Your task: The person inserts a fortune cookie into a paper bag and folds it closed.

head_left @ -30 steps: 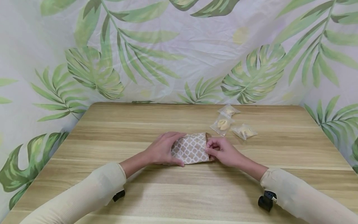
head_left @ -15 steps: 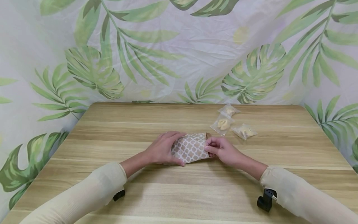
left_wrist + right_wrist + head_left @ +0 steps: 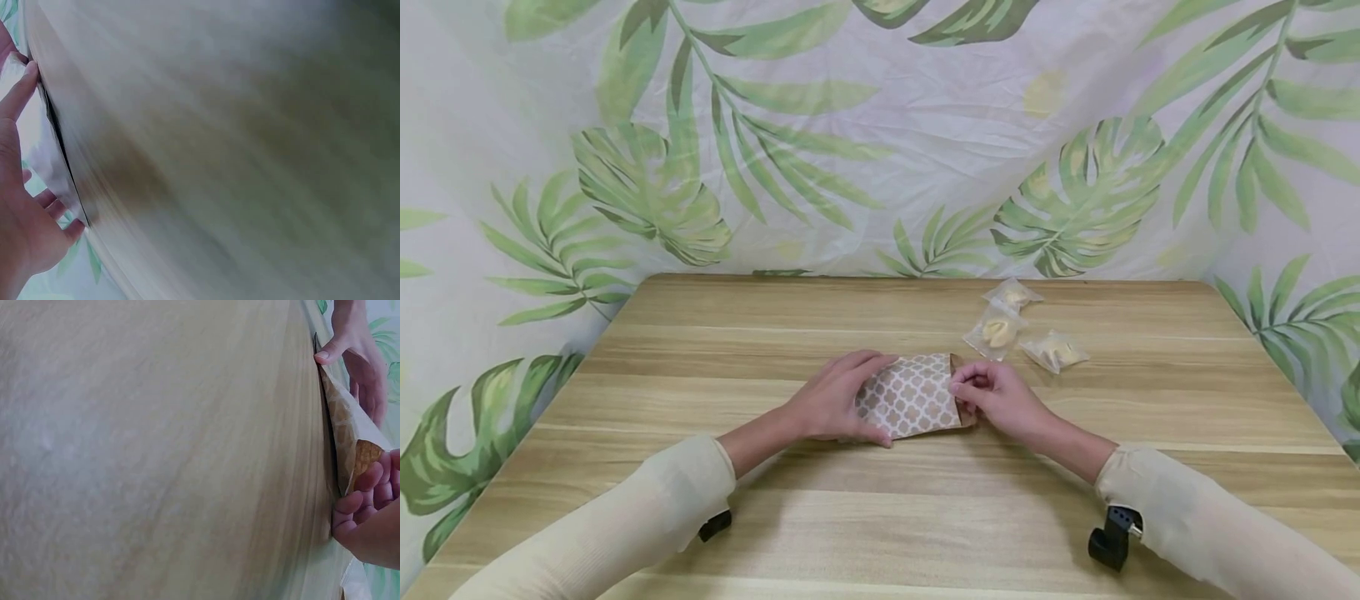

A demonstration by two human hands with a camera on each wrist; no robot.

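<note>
A small paper bag, tan with a white lattice print, lies on its side on the table with its brown-lined mouth facing right. My left hand holds the closed end, the thumb along the near edge and the fingers along the far edge. At the mouth, my right hand pinches the rim with curled fingers. The right wrist view shows the brown inside of the bag beside the right fingers. Part of the rim is hidden behind them, and I cannot see what the bag holds.
Three clear-wrapped fortune cookies lie beyond the right hand: one cookie nearest the bag, another behind it, a third to the right. The wooden table ends at a leaf-print cloth.
My right hand has shifted slightly up along the bag's mouth, and the visible opening has changed shape a little. My left hand has stayed almost in place. The wrapped cookies have not moved.
</note>
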